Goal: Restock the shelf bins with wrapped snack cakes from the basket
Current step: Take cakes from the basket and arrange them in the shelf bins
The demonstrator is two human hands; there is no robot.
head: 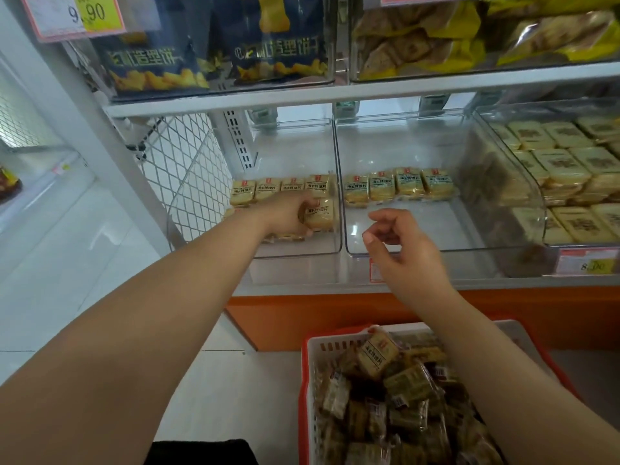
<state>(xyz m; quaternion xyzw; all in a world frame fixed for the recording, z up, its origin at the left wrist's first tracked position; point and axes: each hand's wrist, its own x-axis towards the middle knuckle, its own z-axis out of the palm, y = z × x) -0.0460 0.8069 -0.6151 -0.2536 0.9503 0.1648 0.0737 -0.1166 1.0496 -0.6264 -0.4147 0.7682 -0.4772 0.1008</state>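
A wrapped snack cake [320, 214] is gripped by the left hand [288, 214], whose fingers are curled round the packet's left edge; the packet is held upright inside the left clear bin [302, 253], near that bin's right wall and in front of a row of the same yellow packets [280, 190] standing across the bin's back. Further packets lie low in the same bin, under and beside the hand, though they are partly hidden by it.

The right hand [401, 241] is held in the air just in front of the middle clear bin [436, 251], which stands touching the right side of the left bin. Its fingers are loosely curled, with thumb and forefinger near each other, and nothing is held in it. Four yellow packets [397, 186] are lined up along the back of the middle bin; the front part of its floor is bare.

To the right of the middle bin, a third bin [523, 182] is seen stacked with flat yellow packets bearing dark print. A price label [587, 261] is fixed to the shelf edge below that bin.

Below the left bin and nearer the camera, a white basket [310, 397] with a red rim is filled with a loose heap of wrapped cakes [379, 355], partly crossed by the right forearm. Above the left bin, on the upper shelf, dark blue snack bags [214, 52] are kept in a clear box, with yellow-wrapped goods [419, 45] in the box beside them. White wire mesh [188, 169] is seen left of the left bin.
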